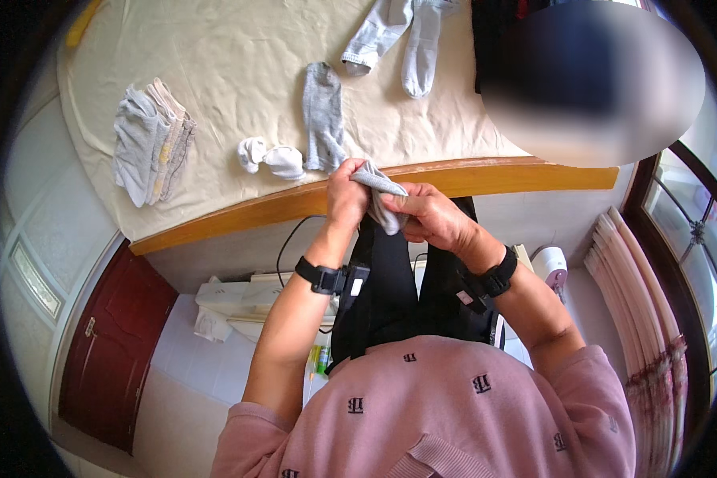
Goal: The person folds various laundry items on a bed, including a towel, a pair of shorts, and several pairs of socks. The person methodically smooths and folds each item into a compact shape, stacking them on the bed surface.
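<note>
Both hands hold a light grey sock [388,206] just in front of the bed's wooden edge. My left hand [348,194] grips its upper left side, while my right hand [433,215] pinches the cuff between thumb and fingers. Just beyond my left hand, another grey sock [322,113] lies flat on the cream sheet. Left of that sock sits a pair of white balled socks [272,158]. Farther back are a pale grey sock [376,36] and a second pale sock [421,60], side by side.
A stack of folded cloth items [152,143] lies on the sheet [233,66] at left. The wooden bed edge [245,212] curves across before me. Dark fabric [483,48] lies at the back right, beside a blurred area. A pink curtain [639,299] hangs at right.
</note>
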A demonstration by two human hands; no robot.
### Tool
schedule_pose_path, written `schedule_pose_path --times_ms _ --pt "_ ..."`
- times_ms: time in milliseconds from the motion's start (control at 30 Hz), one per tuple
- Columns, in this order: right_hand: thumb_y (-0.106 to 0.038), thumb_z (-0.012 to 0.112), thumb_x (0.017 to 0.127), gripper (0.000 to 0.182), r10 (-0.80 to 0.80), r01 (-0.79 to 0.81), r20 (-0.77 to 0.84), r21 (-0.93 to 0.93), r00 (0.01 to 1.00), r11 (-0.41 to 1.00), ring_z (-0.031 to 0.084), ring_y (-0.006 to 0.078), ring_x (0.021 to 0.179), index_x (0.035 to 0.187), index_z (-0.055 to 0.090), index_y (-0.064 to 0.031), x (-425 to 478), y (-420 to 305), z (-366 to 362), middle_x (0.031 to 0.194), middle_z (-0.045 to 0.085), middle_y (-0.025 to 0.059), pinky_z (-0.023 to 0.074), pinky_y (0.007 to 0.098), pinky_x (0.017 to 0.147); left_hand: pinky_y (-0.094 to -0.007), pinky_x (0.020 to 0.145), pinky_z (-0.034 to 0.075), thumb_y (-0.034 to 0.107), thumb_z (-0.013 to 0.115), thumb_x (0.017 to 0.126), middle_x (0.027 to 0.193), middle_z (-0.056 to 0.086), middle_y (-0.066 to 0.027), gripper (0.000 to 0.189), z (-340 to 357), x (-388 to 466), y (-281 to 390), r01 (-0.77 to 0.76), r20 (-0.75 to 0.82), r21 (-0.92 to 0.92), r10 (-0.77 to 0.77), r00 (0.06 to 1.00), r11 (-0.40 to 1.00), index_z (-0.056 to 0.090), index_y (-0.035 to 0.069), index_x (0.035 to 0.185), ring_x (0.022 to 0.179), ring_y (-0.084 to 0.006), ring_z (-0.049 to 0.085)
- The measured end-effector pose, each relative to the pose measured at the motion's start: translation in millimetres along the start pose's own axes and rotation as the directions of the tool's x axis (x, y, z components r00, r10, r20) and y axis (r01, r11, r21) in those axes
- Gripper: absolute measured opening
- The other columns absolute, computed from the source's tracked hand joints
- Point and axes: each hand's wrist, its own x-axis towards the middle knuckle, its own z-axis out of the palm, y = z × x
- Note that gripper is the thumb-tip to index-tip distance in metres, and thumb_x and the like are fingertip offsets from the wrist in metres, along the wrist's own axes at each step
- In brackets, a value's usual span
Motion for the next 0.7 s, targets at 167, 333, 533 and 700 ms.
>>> schedule_pose_path --times_ms 167,333,533,700 --pt "-0.047 0.052 0.09 0.045 -0.058 0.036 -0.149 -0.149 0.987 0.988 0.04 0.0068 0.044 0.086 0.065 -0.0048 -6.8 -14.0 -16.3 0.059 0.053 -0.001 0.0298 0.0206 0.038 -0.0352 0.087 0.049 0.011 0.045 0.09 0.103 0.062 -0.0122 0.027 11.0 -40.9 33.2 0.46 0.423 -0.563 -0.238 0.874 0.687 0.055 -0.004 0.111 0.097 -0.0219 0.06" --pt "-0.047 0.053 0.09 0.047 -0.107 0.083 -0.148 -0.157 0.983 0.984 0.046 0.0072 0.047 0.082 0.065 -0.0031 4.8 -7.8 -6.3 0.06 0.055 -0.0004 0.0341 0.021 0.041 -0.0409 0.088 0.047 0.016 0.047 0.089 0.104 0.064 -0.0138 0.029 13.1 -64.9 70.9 0.676 0.816 -0.437 -0.054 0.575 0.593 0.058 -0.002 0.108 0.094 -0.0259 0.062" --pt "-0.036 0.049 0.095 0.038 -0.447 0.467 -0.141 0.18 0.884 0.866 0.058 0.0133 0.086 0.098 0.059 0.0009 10.9 4.4 -8.7 0.093 0.063 0.0064 0.0462 0.0275 0.076 -0.0442 0.081 0.05 0.016 0.056 0.088 0.108 0.062 -0.0077 0.032 21.3 -75.1 88.2 0.554 0.718 -0.487 -0.052 0.694 0.675 0.053 0.005 0.118 0.097 -0.0202 0.06" --pt "-0.032 0.049 0.094 0.031 -0.25 0.24 -0.171 -0.08 0.953 0.968 0.058 0.0122 0.076 0.096 0.06 -0.0028 -7.0 -13.4 -22.8 0.086 0.062 0.005 0.0464 0.0261 0.067 -0.0336 0.076 0.049 0.016 0.057 0.088 0.102 0.062 -0.0027 0.029 10.7 -62.1 85.4 0.282 0.568 -0.348 -0.039 0.822 0.894 0.055 0.007 0.116 0.091 -0.0135 0.058"
